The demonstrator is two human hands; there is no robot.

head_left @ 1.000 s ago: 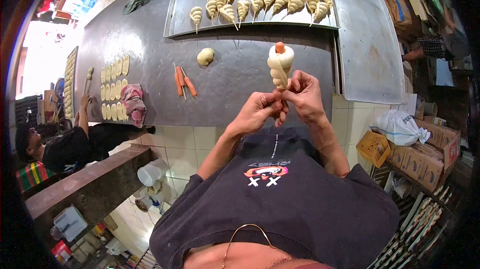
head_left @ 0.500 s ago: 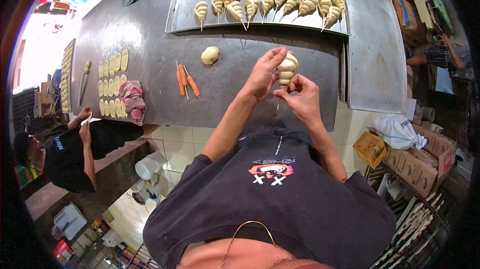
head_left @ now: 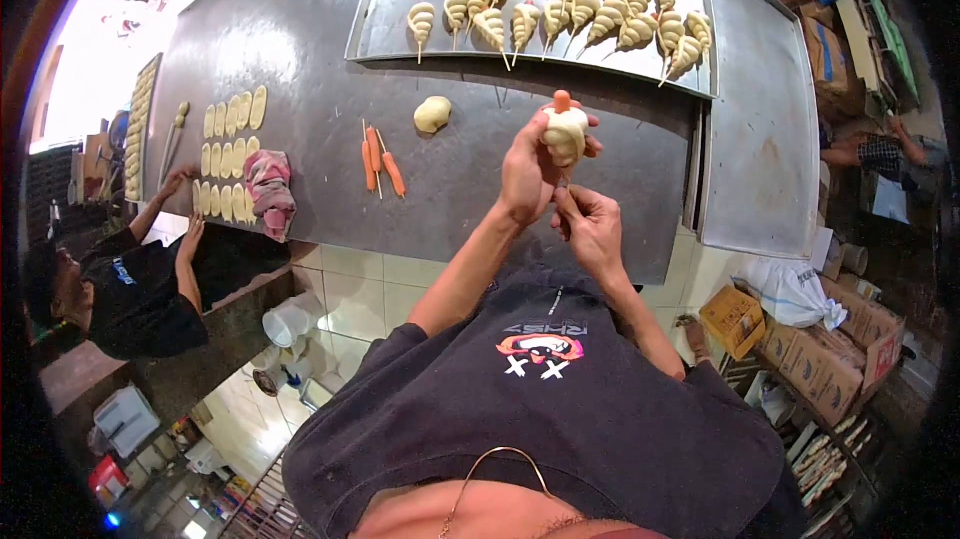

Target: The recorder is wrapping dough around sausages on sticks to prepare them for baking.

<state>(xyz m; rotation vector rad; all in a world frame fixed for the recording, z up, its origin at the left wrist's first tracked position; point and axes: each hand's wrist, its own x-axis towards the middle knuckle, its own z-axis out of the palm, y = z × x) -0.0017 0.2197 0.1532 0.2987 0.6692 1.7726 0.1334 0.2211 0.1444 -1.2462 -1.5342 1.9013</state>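
Upright in my left hand (head_left: 522, 171) is a dough-wrapped sausage on a stick (head_left: 565, 139), the orange sausage tip poking out at its top. The fingers of that hand curl round the dough spiral. Just below, my right hand (head_left: 592, 224) is closed in a pinch at the lower end, where the dough meets the stick; its fingertips partly hide that spot. To the left on the dark metal table (head_left: 340, 109) lie several bare sausages on sticks (head_left: 390, 174) and a smooth lump of dough (head_left: 433, 115).
A metal tray (head_left: 385, 4) at the far side holds several wrapped sausages; another tray (head_left: 760, 169) stands right. Rows of flat dough pieces (head_left: 230, 154), a pink cloth (head_left: 268, 189) and a co-worker (head_left: 150, 284) are at left. Cardboard boxes (head_left: 820, 364) stand lower right.
The wrapped sausage has turned, so its orange tip now shows, and my left fingers reach round behind it. My right hand has shifted slightly down. The co-worker's hands have moved to the table edge.
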